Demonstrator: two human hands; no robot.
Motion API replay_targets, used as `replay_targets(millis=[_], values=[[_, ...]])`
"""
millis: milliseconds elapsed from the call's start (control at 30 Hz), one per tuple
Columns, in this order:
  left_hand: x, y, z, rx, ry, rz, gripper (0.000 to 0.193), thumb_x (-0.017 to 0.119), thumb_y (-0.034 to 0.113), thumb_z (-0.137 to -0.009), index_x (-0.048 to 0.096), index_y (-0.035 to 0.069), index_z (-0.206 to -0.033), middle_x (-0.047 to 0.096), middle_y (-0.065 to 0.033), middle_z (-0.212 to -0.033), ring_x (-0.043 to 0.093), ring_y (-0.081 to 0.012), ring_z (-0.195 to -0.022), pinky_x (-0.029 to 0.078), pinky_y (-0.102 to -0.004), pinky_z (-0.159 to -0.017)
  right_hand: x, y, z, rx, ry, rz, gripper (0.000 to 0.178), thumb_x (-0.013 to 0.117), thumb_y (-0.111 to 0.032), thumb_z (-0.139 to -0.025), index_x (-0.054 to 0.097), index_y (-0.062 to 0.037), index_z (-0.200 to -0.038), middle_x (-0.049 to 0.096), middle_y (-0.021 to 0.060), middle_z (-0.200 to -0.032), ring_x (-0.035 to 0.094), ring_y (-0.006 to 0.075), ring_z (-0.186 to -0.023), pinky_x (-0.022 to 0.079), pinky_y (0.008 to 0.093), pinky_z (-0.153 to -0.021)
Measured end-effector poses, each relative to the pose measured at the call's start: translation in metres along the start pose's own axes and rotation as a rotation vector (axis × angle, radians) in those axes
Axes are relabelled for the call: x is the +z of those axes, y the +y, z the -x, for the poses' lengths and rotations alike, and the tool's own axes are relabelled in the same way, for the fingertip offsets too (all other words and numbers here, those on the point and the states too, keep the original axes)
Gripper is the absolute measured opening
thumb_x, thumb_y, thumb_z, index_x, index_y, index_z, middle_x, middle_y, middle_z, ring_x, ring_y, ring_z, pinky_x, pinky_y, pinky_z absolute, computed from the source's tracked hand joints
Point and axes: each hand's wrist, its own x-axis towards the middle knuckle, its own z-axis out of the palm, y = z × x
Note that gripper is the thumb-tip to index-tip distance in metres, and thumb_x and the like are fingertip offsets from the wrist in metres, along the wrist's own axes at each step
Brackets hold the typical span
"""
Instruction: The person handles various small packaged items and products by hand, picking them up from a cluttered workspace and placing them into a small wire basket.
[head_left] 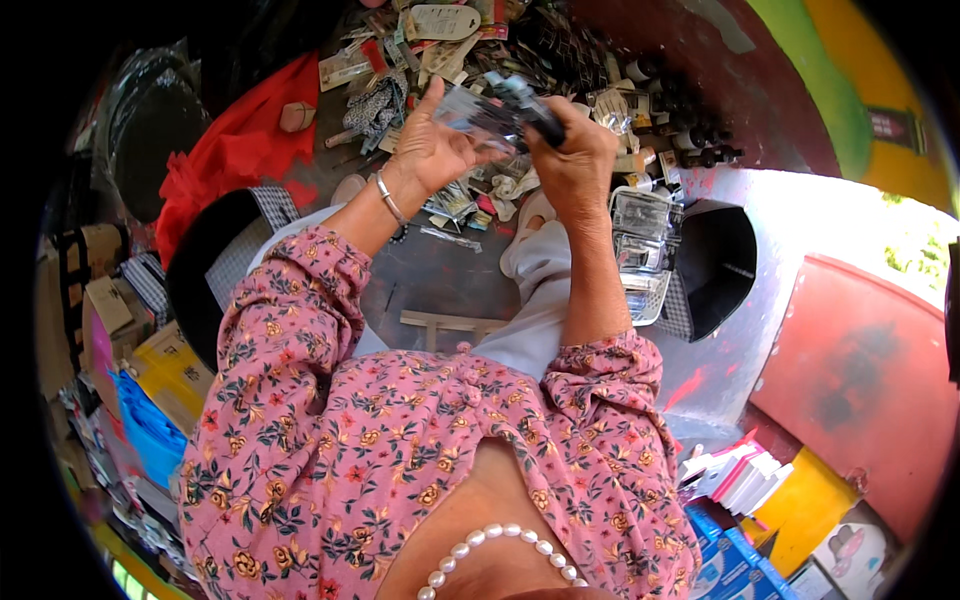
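My left hand (pixel 432 150) is turned palm up over the pile, its thumb raised and its fingers reaching under a clear plastic packet (pixel 464 112). The packet has dark contents, smeared by motion. My right hand (pixel 578 150) is wrapped round the black end of a dark object (pixel 516 100) with a grey-blue top. Its kind is too blurred to make out. The two things overlap between my hands, and I cannot tell whether they are joined. Below them lies a heap of small packaged goods (pixel 480 200).
Right of my knees stands a white basket (pixel 652 312) with clear plastic cases (pixel 642 225). Dark bottles (pixel 700 140) crowd the far right. Red cloth (pixel 245 130) lies far left, and boxes (pixel 115 300) are stacked at the left. A red panel (pixel 860 370) stands at the right.
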Motion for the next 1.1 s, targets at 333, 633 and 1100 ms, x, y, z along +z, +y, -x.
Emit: replay_targets(millis=[333, 633, 1100], values=[[-0.014, -0.014, 0.004, -0.143, 0.286, -0.033, 0.11, 0.064, 0.057, -0.068, -0.004, 0.008, -0.138, 0.036, -0.024, -0.12, 0.036, -0.0363, -0.117, 0.02, -0.0701, -0.09, 0.018, 0.029, 0.0, 0.208, 0.048, -0.411, 0.005, 0.062, -0.005, -0.071, 0.061, -0.0019, -0.075, 0.054, 0.0027, -0.057, 0.049, 0.0078, -0.053, 0.04, 0.0224, -0.052], [-0.002, -0.004, 0.004, -0.076, 0.102, -0.024, 0.049, 0.06, 0.043, -0.078, 0.046, 0.01, -0.113, 0.054, -0.011, -0.11, 0.048, -0.0314, -0.109, 0.028, -0.0627, -0.091, 0.019, 0.009, 0.001, -0.003, -0.165, -0.128, 0.011, 0.068, -0.008, -0.072, 0.06, -0.0017, -0.077, 0.056, 0.0041, -0.058, 0.046, 0.0062, -0.052, 0.04, 0.0235, -0.05], [0.007, -0.007, 0.005, 0.019, 0.049, 0.048, 0.04, 0.064, 0.035, -0.077, 0.052, 0.001, -0.095, 0.058, -0.0137, -0.097, 0.056, -0.0259, -0.094, 0.044, -0.0433, -0.082, 0.039, 0.017, 0.005, 0.51, -0.039, -0.641, 0.01, 0.066, -0.007, -0.064, 0.063, 0.0003, -0.07, 0.063, 0.0043, -0.068, 0.054, 0.0066, -0.059, 0.043, 0.0215, -0.054]])
